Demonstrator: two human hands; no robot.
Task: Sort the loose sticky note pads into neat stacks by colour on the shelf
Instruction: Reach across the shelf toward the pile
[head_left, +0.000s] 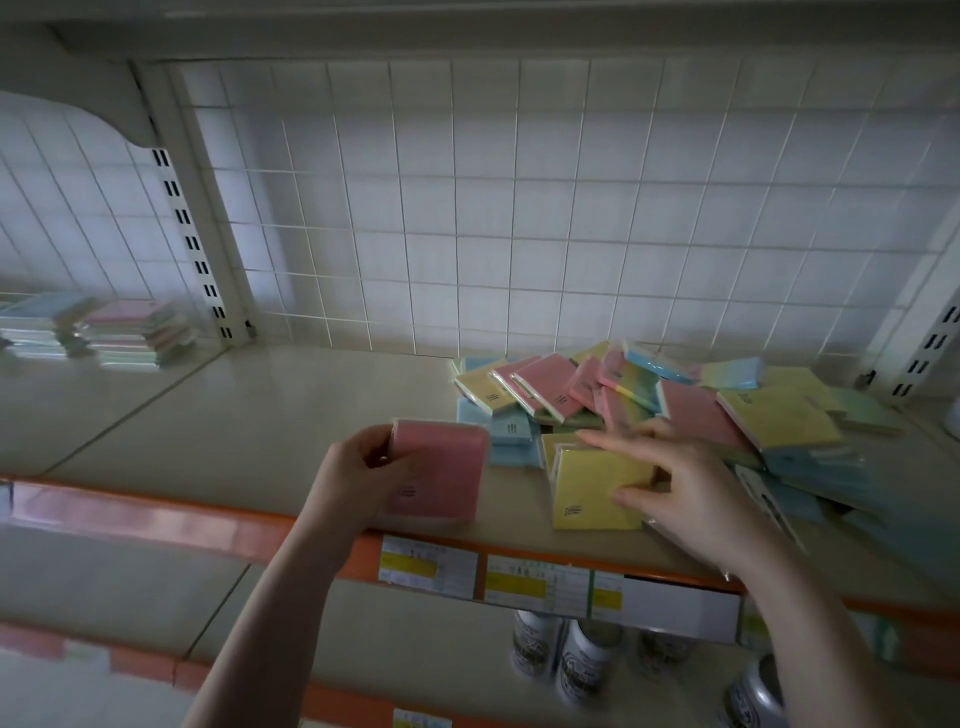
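The fingers (376, 452) of the left hand (358, 467) were curled round the edge of a square pink wrapped sticky note pad (441, 470), gripping it just above the cream metal shelf (260, 410), while the right hand (680, 483) lay over a square yellow sticky note pad (597, 488) near the shelf's front, thumb against its right edge and fingers stretched fairly straight across its top. Behind and to the right sprawled the loose heap of pink, yellow and blue pads (675, 400). Far left, beyond the slotted upright (192, 244), stood two neat blurred stacks of pastel pads (98, 332).
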